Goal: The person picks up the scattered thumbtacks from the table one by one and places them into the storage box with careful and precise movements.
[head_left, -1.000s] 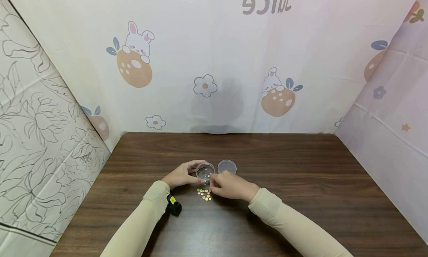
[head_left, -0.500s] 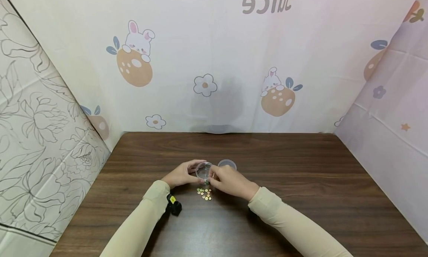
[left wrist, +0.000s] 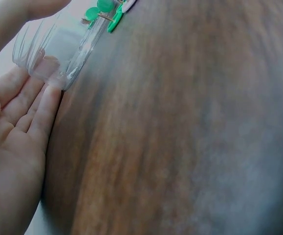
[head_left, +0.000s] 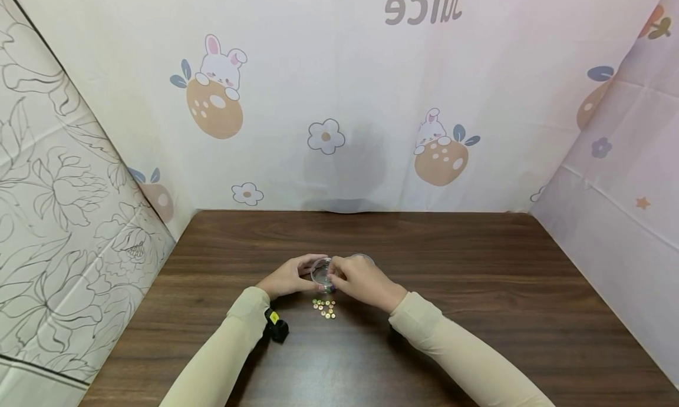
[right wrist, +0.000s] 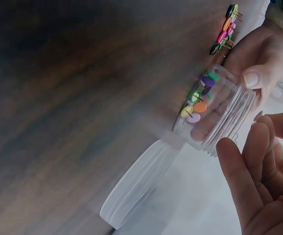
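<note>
My left hand (head_left: 289, 275) holds a clear round jar (right wrist: 212, 105) upright on the table, fingers and thumb around its side. Inside, several coloured thumbtacks (right wrist: 200, 106) lie on the bottom. Over the jar's mouth is my right hand (head_left: 363, 280), thumb and fingertips together; between them in the right wrist view shows a small greyish edge, seemingly a thumbtack (right wrist: 258, 116), mostly hidden. In front of the jar lies a group of thumbtacks (head_left: 325, 308), brassy undersides and points up. The left wrist view shows the jar's side (left wrist: 58, 46) against my fingers.
A clear round lid (right wrist: 139, 183) lies beside the jar, partly hidden by my right hand in the head view. A black wrist device with a yellow mark (head_left: 276, 326) is at my left wrist. The brown wooden table (head_left: 477, 265) reaches a patterned curtain behind.
My right hand has moved slightly up and left, from the jar's near right side to over its mouth, covering more of the lid. My left hand and the jar have stayed put.
</note>
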`<action>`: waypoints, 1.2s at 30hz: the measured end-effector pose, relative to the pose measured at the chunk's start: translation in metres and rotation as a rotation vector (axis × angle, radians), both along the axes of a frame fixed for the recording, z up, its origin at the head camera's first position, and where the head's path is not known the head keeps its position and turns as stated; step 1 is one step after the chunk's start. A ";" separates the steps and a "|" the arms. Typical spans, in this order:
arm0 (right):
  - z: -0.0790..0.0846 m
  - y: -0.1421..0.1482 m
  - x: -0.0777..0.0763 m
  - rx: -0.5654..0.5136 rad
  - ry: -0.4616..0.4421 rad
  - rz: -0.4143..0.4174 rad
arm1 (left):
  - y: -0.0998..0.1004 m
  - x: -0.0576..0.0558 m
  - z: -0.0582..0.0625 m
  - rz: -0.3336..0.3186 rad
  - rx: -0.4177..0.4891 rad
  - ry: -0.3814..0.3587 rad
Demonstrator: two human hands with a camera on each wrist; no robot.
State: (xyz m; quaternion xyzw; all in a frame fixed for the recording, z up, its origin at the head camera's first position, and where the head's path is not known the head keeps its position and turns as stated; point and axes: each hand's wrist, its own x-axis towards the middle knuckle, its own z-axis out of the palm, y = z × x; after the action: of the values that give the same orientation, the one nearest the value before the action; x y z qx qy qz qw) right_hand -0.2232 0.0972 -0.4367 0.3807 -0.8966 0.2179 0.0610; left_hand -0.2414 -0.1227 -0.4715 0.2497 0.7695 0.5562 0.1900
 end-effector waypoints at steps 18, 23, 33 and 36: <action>0.001 0.001 -0.002 -0.018 -0.010 -0.022 | 0.000 0.001 0.003 0.006 -0.006 -0.009; 0.002 0.002 0.003 0.006 -0.011 0.006 | 0.000 0.001 0.001 0.001 0.007 -0.007; 0.000 0.005 0.010 0.007 -0.091 0.106 | 0.000 -0.001 0.002 -0.005 -0.007 0.017; -0.002 0.005 0.010 0.005 -0.084 0.123 | 0.000 -0.006 -0.007 -0.006 -0.012 0.023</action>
State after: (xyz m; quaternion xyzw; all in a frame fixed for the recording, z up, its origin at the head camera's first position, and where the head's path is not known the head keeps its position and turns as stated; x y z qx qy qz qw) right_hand -0.2132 0.1026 -0.4383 0.4257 -0.8739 0.2346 0.0088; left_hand -0.2475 -0.1230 -0.4786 0.2572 0.7744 0.5480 0.1842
